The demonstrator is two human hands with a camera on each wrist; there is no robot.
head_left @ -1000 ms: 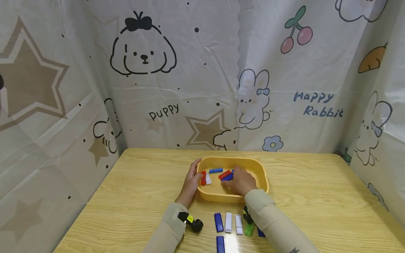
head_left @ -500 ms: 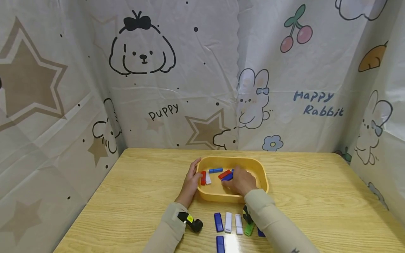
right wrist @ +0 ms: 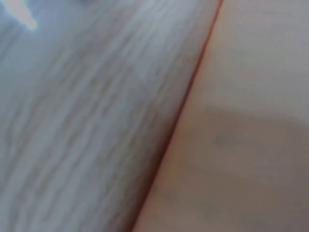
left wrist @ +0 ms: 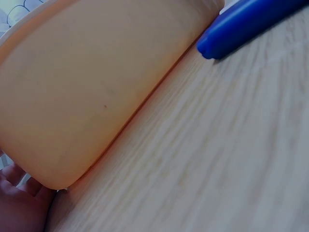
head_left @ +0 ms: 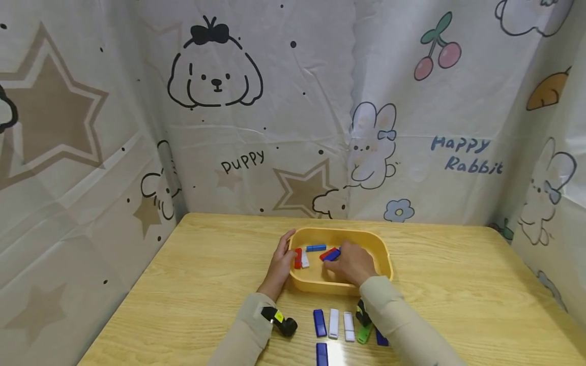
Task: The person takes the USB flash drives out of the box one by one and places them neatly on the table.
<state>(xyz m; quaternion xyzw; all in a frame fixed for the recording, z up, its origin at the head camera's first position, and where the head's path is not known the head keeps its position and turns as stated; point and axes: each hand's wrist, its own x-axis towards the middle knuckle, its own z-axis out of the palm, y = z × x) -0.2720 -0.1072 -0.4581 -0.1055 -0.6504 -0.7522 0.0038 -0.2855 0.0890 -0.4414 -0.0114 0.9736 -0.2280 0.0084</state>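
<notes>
A yellow plastic tray (head_left: 320,287) stands on the table; the left wrist view shows its outer wall (left wrist: 96,87) close up. My left hand (head_left: 278,267) grips its left rim, with the thumb over the inside and the fingers outside. Inside the tray, my right hand (head_left: 354,264) pinches a blue USB stick (head_left: 332,255) between thumb and fingers. That stick partly covers a red USB stick (head_left: 325,253). Also in the tray are a lighter blue stick (head_left: 316,248), a white one (head_left: 305,260) and another red one (head_left: 298,258). The right wrist view shows no fingers.
Before the tray lie a dark blue stick (head_left: 320,323), two white sticks (head_left: 333,324), a green one (head_left: 364,334) and another blue one (head_left: 381,337) partly under the right forearm. One more blue stick (head_left: 322,354) lies nearer. A printed curtain (head_left: 293,112) surrounds the wooden table (head_left: 206,284).
The head view has shifted slightly, moving everything a little right. The pinched blue stick now covers more of the red one beneath. My left hand keeps its grip on the tray.
</notes>
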